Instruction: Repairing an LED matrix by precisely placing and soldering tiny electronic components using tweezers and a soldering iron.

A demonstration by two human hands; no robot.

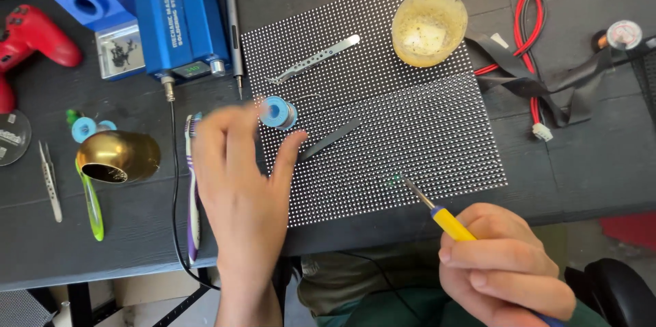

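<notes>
My right hand grips a yellow-handled soldering iron, its thin metal tip resting on the black dotted panel near its front edge. My left hand hovers open and blurred over the panel's left edge, fingers spread, just below a small blue solder spool. Silver tweezers and black tweezers lie on the panel.
A blue soldering station stands at the back left, with a yellow bowl on the panel's far corner. A gold cup, toothbrush, green tool, red game controller and red and black cables lie around.
</notes>
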